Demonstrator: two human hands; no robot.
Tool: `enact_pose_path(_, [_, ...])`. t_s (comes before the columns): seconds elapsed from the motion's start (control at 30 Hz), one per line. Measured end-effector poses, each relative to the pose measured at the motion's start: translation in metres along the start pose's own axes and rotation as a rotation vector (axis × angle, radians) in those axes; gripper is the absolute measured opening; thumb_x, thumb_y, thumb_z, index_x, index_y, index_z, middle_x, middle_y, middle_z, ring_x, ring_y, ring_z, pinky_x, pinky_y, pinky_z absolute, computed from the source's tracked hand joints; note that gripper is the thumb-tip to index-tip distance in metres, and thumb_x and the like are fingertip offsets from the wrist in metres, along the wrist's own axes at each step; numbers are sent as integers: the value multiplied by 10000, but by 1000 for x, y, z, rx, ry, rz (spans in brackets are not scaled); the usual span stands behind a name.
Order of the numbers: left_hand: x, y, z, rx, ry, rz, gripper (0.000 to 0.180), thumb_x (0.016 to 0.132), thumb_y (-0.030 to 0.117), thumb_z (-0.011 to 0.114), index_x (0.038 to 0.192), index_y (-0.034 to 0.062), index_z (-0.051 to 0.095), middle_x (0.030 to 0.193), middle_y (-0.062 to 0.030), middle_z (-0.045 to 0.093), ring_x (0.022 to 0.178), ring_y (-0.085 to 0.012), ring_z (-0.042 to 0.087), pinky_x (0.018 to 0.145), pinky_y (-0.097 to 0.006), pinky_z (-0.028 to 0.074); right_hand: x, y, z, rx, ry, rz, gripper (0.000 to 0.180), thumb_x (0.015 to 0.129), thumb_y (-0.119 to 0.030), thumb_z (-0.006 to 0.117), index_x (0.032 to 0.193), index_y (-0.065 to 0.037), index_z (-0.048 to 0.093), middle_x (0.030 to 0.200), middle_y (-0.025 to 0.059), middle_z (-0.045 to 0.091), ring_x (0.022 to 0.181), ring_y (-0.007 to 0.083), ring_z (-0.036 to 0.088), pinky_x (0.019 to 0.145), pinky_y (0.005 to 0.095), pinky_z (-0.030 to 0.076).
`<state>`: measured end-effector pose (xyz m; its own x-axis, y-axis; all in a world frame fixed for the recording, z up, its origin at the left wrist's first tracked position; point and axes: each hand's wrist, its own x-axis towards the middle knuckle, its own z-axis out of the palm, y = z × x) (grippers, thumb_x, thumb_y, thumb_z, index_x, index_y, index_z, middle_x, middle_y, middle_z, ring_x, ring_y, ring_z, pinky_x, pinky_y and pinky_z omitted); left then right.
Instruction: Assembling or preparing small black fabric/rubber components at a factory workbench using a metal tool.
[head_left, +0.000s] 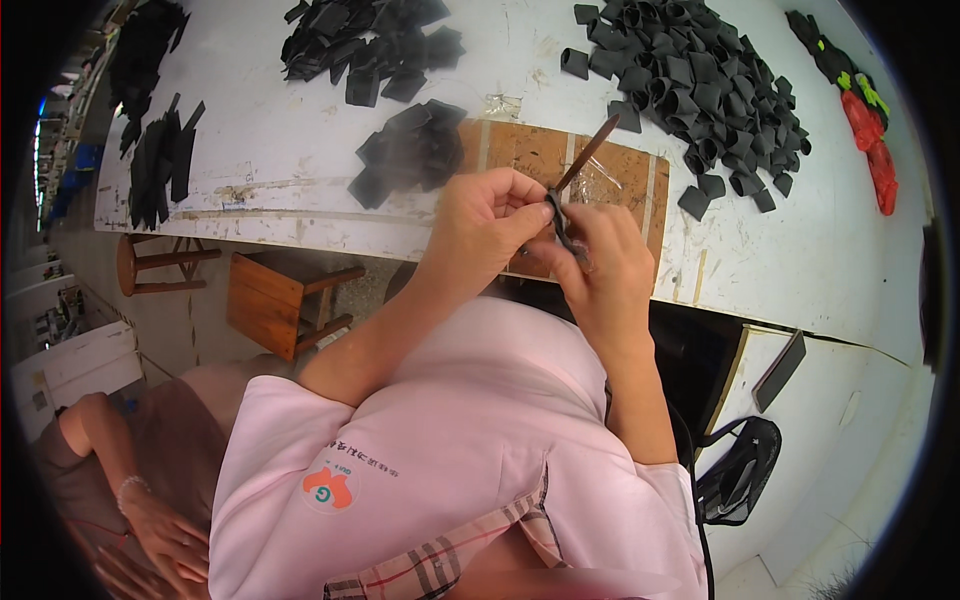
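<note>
Pinching the dark piece [559, 220] mid-frame, left hand [488, 222] and right hand [607, 262] had best hold it steady near the brown stick [591, 150].

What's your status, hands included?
Left hand pinching dark piece. Right hand against it, grip partly hidden. Brown stick jutting out between hands. Nothing visibly blocking.

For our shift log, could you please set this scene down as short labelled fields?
Left hand: pinching a small dark piece
Right hand: at the same piece, exact grip unclear
Brown stick: points away from the person; holding hand unclear
Board: brown, on the white table
Right pile: many dark pieces
Wooden stool: left of the person
</note>
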<state>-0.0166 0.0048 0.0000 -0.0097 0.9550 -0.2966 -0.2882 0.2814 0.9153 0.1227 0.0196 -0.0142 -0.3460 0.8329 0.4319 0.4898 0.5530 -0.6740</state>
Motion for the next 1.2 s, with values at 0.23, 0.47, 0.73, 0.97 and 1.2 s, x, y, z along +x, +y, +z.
enact_pose_path(0.23, [-4,-16,13,431,46,338,53,754,-7,570,807,-10,566,639,-18,580,529,-29,514,474,-176,415,3,4,-8,215,68,78,152,695,11,624,839,2,575,720,95,541,591,211,545,495,281,436])
enact_pose_path(0.47, [3,2,16,-308,48,-79,138,764,-17,532,896,4,494,703,-34,536,382,-17,303,355,-155,237,-4,16,7,-6,210,58,114,693,-11,587,803,-22,561,706,65,524,603,191,536,472,314,427])
enact_pose_path(0.73, [-4,-4,19,356,172,386,114,736,-65,490,831,-19,534,649,27,501,507,2,396,456,-141,314,2,9,-11,1628,-102,918,80,768,-95,558,772,-15,557,664,-9,468,523,35,367,432,173,275])
enact_pose_path(0.97, [1,5,3,-215,24,41,50,812,-18,448,850,-1,475,747,-71,539,341,-7,331,311,-162,229,11,4,-21,1315,-242,788,197,837,-224,545,736,-56,542,622,-58,413,552,20,354,464,172,285])
enact_pose_path(1.2, [10,52,9,-1070,-457,-163,250,855,6,383,1094,-27,447,737,-88,547,291,-4,295,271,-156,190,74,-19,-49,979,-180,328,209,848,-212,539,712,-54,526,594,-66,431,504,13,338,447,157,257])
